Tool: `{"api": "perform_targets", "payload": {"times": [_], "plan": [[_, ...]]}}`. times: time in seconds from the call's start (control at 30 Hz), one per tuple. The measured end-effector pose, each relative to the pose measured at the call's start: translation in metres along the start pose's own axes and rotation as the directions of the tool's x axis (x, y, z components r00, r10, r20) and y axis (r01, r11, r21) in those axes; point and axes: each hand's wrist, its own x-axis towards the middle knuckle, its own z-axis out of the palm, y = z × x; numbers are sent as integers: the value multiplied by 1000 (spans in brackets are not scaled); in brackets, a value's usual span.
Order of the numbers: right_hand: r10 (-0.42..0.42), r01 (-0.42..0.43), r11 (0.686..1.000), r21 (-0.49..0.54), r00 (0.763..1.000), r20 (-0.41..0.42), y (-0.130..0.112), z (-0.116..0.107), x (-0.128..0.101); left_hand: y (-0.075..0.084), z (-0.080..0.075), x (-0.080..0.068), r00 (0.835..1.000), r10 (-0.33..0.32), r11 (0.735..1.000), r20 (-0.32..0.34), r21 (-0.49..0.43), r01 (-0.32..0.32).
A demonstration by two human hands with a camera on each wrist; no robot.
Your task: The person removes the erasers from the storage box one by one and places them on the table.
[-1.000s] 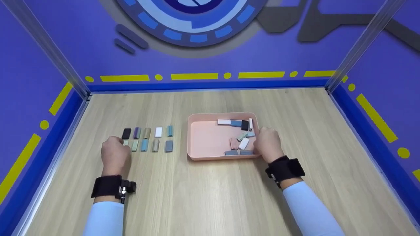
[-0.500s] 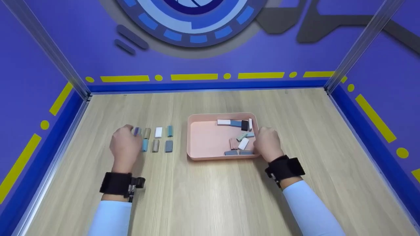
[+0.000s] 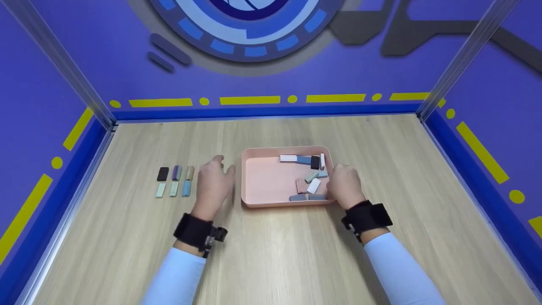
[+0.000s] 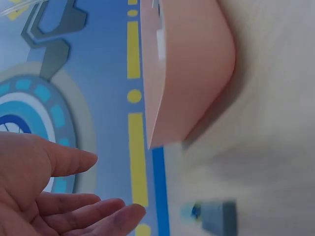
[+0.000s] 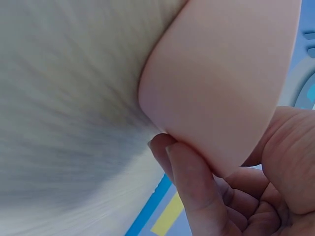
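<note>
My left hand [image 3: 211,184], its fingers and thumb spread apart, is over the right end of two rows of small rectangular blocks, just left of a pink tray [image 3: 266,203]. Nothing lies between its fingers in the left wrist view, where a blurred grey-blue block [image 4: 220,219] is on the table below. Left of this hand show a black block [image 3: 163,173], a tan block [image 3: 190,172], a light blue block [image 3: 186,188] and a pale green block [image 3: 161,190]; the hand covers others. My right hand [image 3: 345,186] grips the tray's right wall, thumb inside and fingers outside.
Several blocks lie in the tray's right half, among them a white block [image 3: 313,186], a black block [image 3: 315,162] and a pink block [image 3: 301,186]. Purple panels [image 3: 271,80] wall the wooden table [image 3: 271,254] at the back and both sides.
My left hand has moved right along the block rows toward the tray, and its fingers have spread. The left blocks it covered now show. The right hand keeps its hold on the tray.
</note>
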Motion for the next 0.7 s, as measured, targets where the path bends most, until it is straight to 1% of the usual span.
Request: {"api": "perform_targets", "payload": {"times": [0.13, 0.27, 0.37, 0.43, 0.5, 0.7], "plan": [[-16, 16, 1000, -1, 1000, -12, 1, 0, 0, 5, 22, 1, 999, -18, 1000, 40, -24, 19], [-13, 14, 1000, 9, 1000, -13, 1, -1, 0, 6, 36, 1, 996, -40, 999, 83, -22, 42], [-11, 12, 1000, 13, 1000, -16, 0, -2, 0, 6, 42, 1, 990, -79, 997, 113, -10, 80], [-7, 8, 1000, 14, 1000, -14, 0, -2, 0, 5, 44, 1, 987, -106, 994, 122, 1, 107], [1, -2, 1000, 24, 1000, 5, 0, -3, 0, 5, 46, 1, 986, -119, 993, 120, 10, 119], [61, -66, 996, 63, 995, 77, -1, -8, -1, 3, 51, 3, 992, -93, 996, 87, 0, 94]]}}
